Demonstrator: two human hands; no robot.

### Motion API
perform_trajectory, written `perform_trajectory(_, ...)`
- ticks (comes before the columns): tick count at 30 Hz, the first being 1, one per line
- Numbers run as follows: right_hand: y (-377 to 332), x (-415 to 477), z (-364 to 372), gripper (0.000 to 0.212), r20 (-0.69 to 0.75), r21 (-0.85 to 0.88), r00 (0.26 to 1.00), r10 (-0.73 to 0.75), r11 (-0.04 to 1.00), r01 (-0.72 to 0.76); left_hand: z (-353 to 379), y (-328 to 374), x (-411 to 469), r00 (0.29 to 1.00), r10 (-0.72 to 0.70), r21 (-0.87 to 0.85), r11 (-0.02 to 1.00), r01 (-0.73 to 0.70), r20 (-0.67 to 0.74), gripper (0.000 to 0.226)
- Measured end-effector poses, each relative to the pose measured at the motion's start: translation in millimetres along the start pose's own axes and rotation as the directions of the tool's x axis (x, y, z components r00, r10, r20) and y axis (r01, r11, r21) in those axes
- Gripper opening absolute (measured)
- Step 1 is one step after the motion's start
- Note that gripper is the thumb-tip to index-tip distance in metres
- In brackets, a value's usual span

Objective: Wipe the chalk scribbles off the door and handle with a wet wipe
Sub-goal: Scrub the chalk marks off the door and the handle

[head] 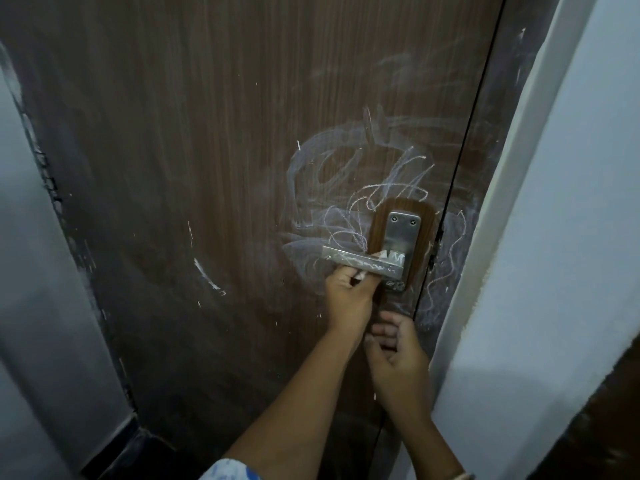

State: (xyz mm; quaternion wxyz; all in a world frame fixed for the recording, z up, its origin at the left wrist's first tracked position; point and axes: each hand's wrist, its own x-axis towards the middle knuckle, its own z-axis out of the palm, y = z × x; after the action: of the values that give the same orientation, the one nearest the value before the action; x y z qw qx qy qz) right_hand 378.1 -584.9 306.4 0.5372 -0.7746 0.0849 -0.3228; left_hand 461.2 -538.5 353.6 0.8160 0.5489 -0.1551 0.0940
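Note:
The brown wood-grain door carries white chalk scribbles above and left of the lock plate, and fainter smears higher up. The metal lever handle has chalk marks along its top. My left hand is under the lever, its fingers pinched on a small white piece pressed to the lever's underside. I cannot tell whether that piece is a wipe or chalk. My right hand hangs lower by the door's edge, fingers loosely curled, with nothing seen in it.
More chalk squiggles run down the dark door frame right of the handle. A pale wall corner juts out close on the right. A grey wall borders the door on the left.

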Motion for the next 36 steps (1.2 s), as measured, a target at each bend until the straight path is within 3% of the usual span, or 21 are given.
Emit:
perform_trajectory(6, -6, 17, -1, 0.042, -0.050, 0.053, 0.994, -0.094, 0.994, 0.096, -1, 5, -3, 0.999, -0.034, 0.025, 0.999, 0.033, 0.019, 0.007)
perform_trajectory(15, -5, 19, 5, 0.037, -0.067, 0.094, 0.995, -0.074, 0.992, 0.081, -7, 10, -10, 0.996, -0.004, 0.142, 0.990, -0.008, 0.084, 0.011)
perform_trajectory(20, -9, 24, 13, 0.014, -0.123, 0.247, 0.989, 0.084, 0.968, -0.051, -14, 5, -23, 0.998, -0.004, 0.126, 0.992, -0.003, 0.061, 0.013)
perform_trajectory(25, -26, 30, 26, 0.015, -0.142, 0.436, 0.976, 0.163, 0.896, -0.086, -21, 3, -31, 0.999, 0.005, 0.112, 0.994, -0.009, 0.035, 0.014)
perform_trajectory(30, -40, 41, 37, 0.018, -0.218, 0.672, 0.894, 0.391, 0.725, -0.153, -32, 10, -31, 0.992, 0.010, 0.171, 0.985, -0.032, 0.127, 0.033)
perform_trajectory(36, -52, 55, 41, 0.015, -0.283, 0.744, 0.820, 0.498, 0.653, -0.140, -46, 13, -31, 0.999, 0.018, 0.194, 0.981, -0.026, 0.043, 0.037)
